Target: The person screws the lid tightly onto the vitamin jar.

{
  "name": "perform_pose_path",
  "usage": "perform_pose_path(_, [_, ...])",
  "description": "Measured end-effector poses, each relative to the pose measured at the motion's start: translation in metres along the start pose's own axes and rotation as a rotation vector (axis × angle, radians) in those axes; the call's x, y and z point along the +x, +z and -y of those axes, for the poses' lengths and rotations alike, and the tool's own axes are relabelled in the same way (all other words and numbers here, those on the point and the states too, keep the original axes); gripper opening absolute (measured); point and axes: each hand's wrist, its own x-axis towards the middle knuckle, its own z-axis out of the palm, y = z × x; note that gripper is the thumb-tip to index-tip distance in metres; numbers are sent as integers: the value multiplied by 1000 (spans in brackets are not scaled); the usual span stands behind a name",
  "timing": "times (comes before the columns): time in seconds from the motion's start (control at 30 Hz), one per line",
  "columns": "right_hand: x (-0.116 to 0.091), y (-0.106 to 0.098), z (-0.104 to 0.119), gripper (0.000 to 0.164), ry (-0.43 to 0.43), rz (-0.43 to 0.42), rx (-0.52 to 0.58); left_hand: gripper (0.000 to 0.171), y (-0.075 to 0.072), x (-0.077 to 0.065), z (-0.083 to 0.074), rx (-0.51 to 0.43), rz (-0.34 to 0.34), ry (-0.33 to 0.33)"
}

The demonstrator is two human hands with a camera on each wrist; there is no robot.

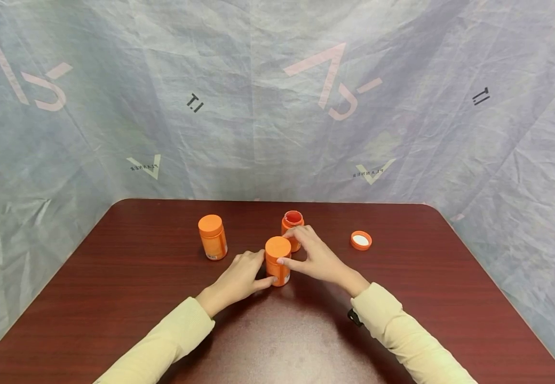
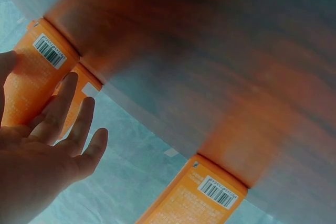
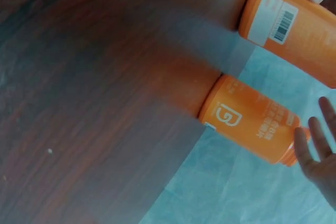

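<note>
A capped orange bottle (image 1: 278, 261) stands upright on the table in the middle. My left hand (image 1: 239, 277) holds it low from the left, thumb on its near side and fingers around its far side; in the left wrist view some of those fingers (image 2: 86, 119) are spread. The right hand (image 1: 318, 258) is at the bottle's cap from the right, thumb beside the near edge and fingers extended behind; firm contact is hard to tell. Just behind stands an uncapped orange bottle (image 1: 293, 217), partly hidden by the right hand. Its label (image 3: 247, 116) shows in the right wrist view.
Left of the hands another capped orange bottle (image 1: 213, 238) stands upright. An orange cap (image 1: 361, 240) lies to the right, white inside facing up. The dark red wooden table (image 1: 138, 277) ends at a pale printed cloth (image 1: 258, 133) behind and at both sides.
</note>
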Motion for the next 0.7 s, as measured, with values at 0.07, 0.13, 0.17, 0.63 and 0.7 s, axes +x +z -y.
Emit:
perform_pose_path(0.07, [0,-1,2,44,1,-5,-18,49,0,0,0,1,-2,2])
perform_pose_path(0.13, [0,-2,3,44,-1,-6,-30,49,1,0,1,3,-4,6])
perform_pose_path(0.17, [0,-2,3,44,-2,-3,-33,49,1,0,1,3,-5,8])
perform_pose_path(0.63, [3,-11,-9,53,-36,152,109,52,1,1,1,14,9,4])
perform_pose_path(0.7, [5,-13,-10,52,-34,162,123,53,1,1,1,14,12,3])
